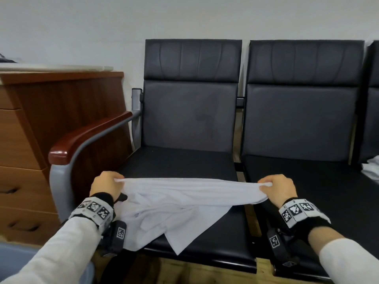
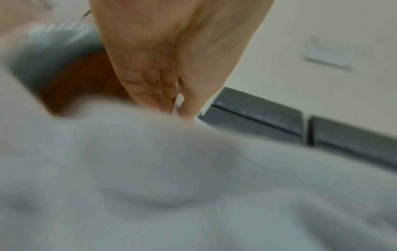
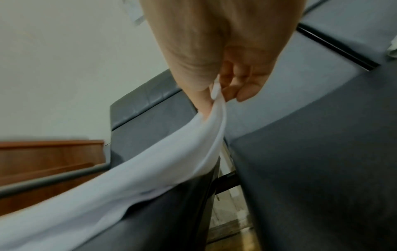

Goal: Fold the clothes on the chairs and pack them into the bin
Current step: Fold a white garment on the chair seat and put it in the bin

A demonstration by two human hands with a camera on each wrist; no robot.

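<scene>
Head view, near to far. At the lower left edge of the frame, a blue-grey curved rim (image 1: 90, 269), possibly the bin, though too little shows to tell. In the lower centre, a white garment (image 1: 174, 206) is stretched between both hands above the front of the left chair seat (image 1: 180, 160); its lower folds and one pointed corner rest on the cushion's front edge. The left hand (image 1: 106, 184), lower left of centre, pinches one end of the top edge, thumb against curled fingers; the left wrist view confirms cloth caught between thumb and fingers (image 2: 150, 88). The right hand (image 1: 276, 186), lower right of centre, grips the other end likewise, the fabric running out between thumb and fingers (image 3: 242, 81). The top edge is nearly taut while the rest droops in loose creases, suggesting a thin, light, limp cloth that will not keep a shape unless laid flat; holding it at two corners or a seam, as here, appears the surest way to spread it. Further back, at the right edge, a pile of white clothes (image 1: 371, 169) lies on a far seat. In the left of the frame stand a wooden armrest (image 1: 88, 136) and a wooden drawer cabinet (image 1: 41, 119).
</scene>
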